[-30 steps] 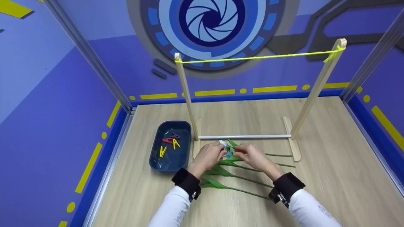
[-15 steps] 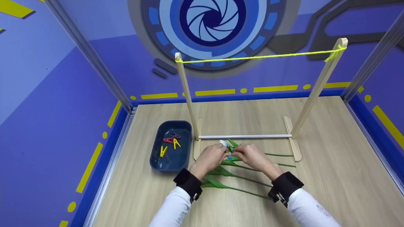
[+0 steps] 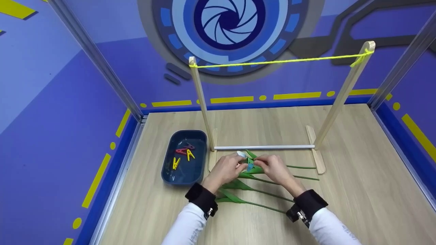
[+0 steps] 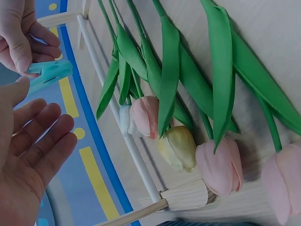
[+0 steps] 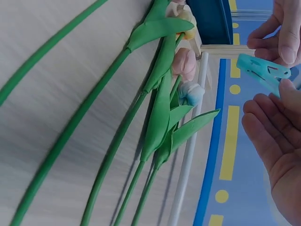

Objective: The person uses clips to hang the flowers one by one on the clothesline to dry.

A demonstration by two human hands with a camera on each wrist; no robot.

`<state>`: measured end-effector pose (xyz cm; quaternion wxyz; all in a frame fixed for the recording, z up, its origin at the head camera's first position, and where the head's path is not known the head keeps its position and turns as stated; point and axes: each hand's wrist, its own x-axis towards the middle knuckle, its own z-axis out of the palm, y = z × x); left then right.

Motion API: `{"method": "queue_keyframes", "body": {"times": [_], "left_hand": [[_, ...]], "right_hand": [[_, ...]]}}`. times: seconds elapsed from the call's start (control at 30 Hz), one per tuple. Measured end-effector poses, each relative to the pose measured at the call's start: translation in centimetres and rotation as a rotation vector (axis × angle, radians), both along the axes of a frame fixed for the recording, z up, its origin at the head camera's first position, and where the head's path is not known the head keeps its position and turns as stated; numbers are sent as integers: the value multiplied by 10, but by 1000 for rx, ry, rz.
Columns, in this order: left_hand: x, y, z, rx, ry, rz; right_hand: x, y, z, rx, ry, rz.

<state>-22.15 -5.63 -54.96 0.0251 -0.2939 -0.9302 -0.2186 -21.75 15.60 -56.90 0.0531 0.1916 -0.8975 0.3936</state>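
A teal clothespin (image 3: 250, 166) is held up between both hands, over the leaves of the artificial tulips (image 3: 238, 185). My left hand (image 3: 225, 169) pinches it from the left with thumb and fingertips. From the other side my right hand (image 3: 275, 169) pinches it too. In the right wrist view the clothespin (image 5: 263, 70) shows its two spread legs at the fingertips. In the left wrist view the tulips lie in a row, with a pale blue bloom (image 4: 126, 120), a yellow bloom (image 4: 178, 148) and several pink ones.
A dark blue tray (image 3: 167, 178) at the left holds yellow, red and purple clothespins (image 3: 176, 163). Behind the hands stands a wooden frame (image 3: 202, 102) with a yellow string (image 3: 279, 62) across its top and a white rod (image 3: 265, 147) low down. Printed walls enclose the table.
Both hands stay over the tulips and shift only slightly. The fingertips have moved around the clothespin, and more of it shows between them now. Tray and frame stay put.
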Motion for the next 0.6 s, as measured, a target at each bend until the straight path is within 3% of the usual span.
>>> {"method": "queue_keyframes", "body": {"times": [0.1,0.23,0.43,0.6], "left_hand": [[0,-1,-3,76,-6,19],[0,-2,-11,156,40,52],[3,1,-22,189,169,66],[5,5,-29,183,303,67]], "right_hand": [[0,0,0,-91,-72,-69],[0,-1,-2,-256,-202,-150],[1,-6,-6,-472,-403,-251],[2,-12,-6,-583,-498,-284]]}}
